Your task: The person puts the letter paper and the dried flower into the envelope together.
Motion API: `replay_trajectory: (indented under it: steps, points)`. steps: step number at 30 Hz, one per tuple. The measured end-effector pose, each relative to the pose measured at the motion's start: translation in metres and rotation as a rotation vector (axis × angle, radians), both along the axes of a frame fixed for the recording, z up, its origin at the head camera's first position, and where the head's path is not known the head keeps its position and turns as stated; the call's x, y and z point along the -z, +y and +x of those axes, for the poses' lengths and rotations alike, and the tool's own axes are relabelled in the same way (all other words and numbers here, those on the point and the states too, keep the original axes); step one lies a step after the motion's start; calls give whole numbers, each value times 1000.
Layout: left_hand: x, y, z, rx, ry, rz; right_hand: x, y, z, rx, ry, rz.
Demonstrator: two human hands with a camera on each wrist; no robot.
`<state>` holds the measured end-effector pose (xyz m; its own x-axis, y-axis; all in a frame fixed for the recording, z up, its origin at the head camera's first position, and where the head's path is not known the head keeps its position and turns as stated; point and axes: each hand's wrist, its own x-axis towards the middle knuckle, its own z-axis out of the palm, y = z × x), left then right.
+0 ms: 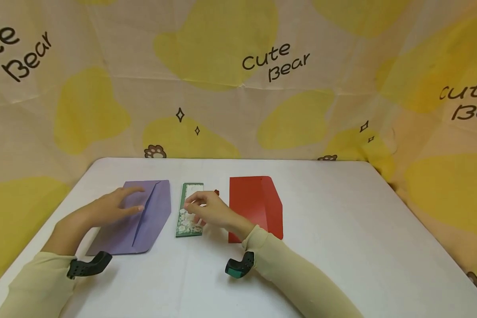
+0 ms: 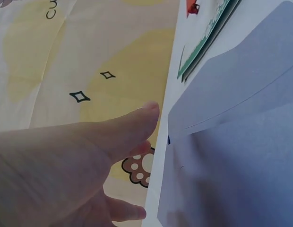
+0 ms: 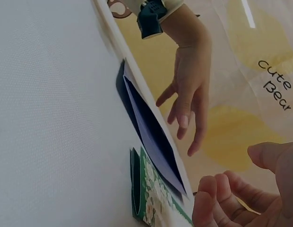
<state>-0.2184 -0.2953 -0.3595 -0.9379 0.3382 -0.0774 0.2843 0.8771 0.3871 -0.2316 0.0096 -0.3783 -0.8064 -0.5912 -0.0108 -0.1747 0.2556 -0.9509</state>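
My left hand (image 1: pixel 107 207) hovers over a purple envelope (image 1: pixel 155 225), thumb and fingers spread and holding nothing. The envelope lies flat, and its open slit shows in the right wrist view (image 3: pixel 153 137). To its right lies a folded green card (image 1: pixel 188 229) with white flowers. My right hand (image 1: pixel 212 210) is over that card's right side, hiding part of it, its fingers loosely bent with nothing between them. In the right wrist view the thumb stands apart from the fingertips. A small dark red piece (image 1: pixel 216 192) peeks out behind this hand.
A red envelope (image 1: pixel 248 198) lies right of the card, partly under my right wrist. The white table (image 1: pixel 342 221) ends at a patterned yellow and cream cloth (image 1: pixel 222 101) behind it. Dark straps (image 1: pixel 240 265) sit on both wrists.
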Motion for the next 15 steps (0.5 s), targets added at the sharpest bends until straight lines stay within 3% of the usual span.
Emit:
replay_trajectory:
  steps: [5, 15]
  points:
    - [1, 3, 1, 17, -61, -13, 2, -15, 0, 32, -20, -1]
    - [5, 13, 2, 47, -148, -61, 5, -46, -2, 37, 131, 143]
